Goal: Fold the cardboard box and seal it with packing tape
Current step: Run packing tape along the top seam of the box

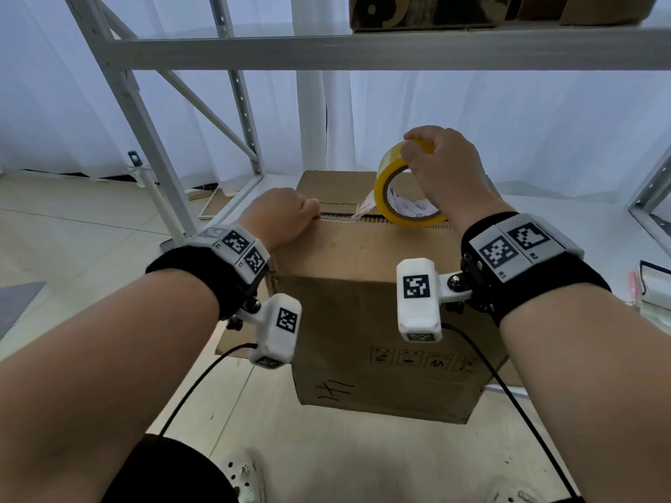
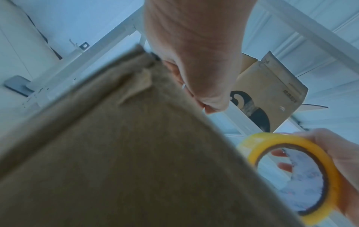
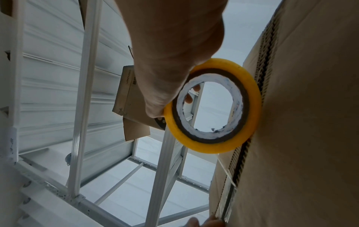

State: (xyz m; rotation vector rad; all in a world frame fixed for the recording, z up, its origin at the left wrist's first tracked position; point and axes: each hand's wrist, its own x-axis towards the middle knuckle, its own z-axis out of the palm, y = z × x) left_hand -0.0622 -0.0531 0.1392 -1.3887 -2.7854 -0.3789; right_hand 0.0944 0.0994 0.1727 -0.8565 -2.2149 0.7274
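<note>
A brown cardboard box (image 1: 363, 285) stands on the floor with its top flaps closed along a left-right seam. My right hand (image 1: 443, 168) grips a yellow tape roll (image 1: 381, 183) from above, and the roll stands on edge on the seam. A clear tape strip (image 1: 363, 208) runs from the roll leftward along the seam. At the seam's left end my left hand (image 1: 287, 216) holds the strip's end down with curled fingers. The left wrist view shows the left hand (image 2: 194, 61) at the box (image 2: 116, 153) edge. The right wrist view shows the roll (image 3: 213, 147) against the box (image 3: 310, 122).
A white metal rack (image 1: 145, 103) rises behind and left of the box; its shelf beam (image 1: 363, 49) carries another carton (image 1: 472, 12). More rack framing and small items (image 1: 653, 292) are at the right. My shoe (image 1: 243, 477) is on the tiled floor in front of the box.
</note>
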